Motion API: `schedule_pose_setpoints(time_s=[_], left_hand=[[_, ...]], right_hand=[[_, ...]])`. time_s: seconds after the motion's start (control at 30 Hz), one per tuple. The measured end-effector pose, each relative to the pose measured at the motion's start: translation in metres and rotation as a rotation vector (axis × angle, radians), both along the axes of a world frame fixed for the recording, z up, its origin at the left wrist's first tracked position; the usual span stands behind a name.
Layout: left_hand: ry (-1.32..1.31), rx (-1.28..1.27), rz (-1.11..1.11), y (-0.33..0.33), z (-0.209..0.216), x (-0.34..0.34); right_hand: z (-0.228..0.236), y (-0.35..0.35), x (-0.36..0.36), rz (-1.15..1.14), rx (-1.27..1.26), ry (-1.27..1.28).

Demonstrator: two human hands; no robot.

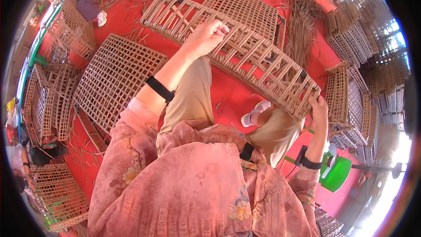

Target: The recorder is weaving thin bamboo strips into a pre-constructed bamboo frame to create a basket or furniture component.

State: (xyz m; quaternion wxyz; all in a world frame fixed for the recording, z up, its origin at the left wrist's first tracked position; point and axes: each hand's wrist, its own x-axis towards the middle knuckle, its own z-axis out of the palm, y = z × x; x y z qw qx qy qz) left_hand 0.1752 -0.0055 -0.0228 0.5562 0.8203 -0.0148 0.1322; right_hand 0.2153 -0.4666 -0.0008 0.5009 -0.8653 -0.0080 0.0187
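A long brown woven wicker basket (263,68) lies slantwise across my knees, its open-latticed side turned up toward me. My right hand (319,110) is closed round the basket's near right corner, thumb and fingers at the rim. Over the left half of the basket, my left hand (204,38) is curled into a fist with its fingertips pressed together. Whatever those fingers pinch, perhaps a strand of the weave, is too small to make out. Dark bands circle both wrists.
Flat woven panels or baskets stand on the red floor, one at left (118,77) and one beyond (243,11). A bundle of loose strips (300,30) lies at far right. Stacked baskets (348,30) line the right side. A green object (336,174) is near my right forearm.
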Motion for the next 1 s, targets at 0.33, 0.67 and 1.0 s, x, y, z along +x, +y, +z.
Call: schedule_pose_setpoints(time_s=[0.33,0.67,1.0], left_hand=[[-0.112,-0.126,-0.051,-0.042,0.000,0.024],[-0.214,0.041,-0.021,-0.211,0.011,0.023],[-0.376,0.733,0.805,0.073,0.073,-0.083]], right_hand=[[0.012,-0.045,0.055,-0.061,-0.122,0.054],[0.000,-0.226,0.082,-0.271,-0.264,0.063],[0.067,0.015,0.034,-0.050,-0.257,-0.572]])
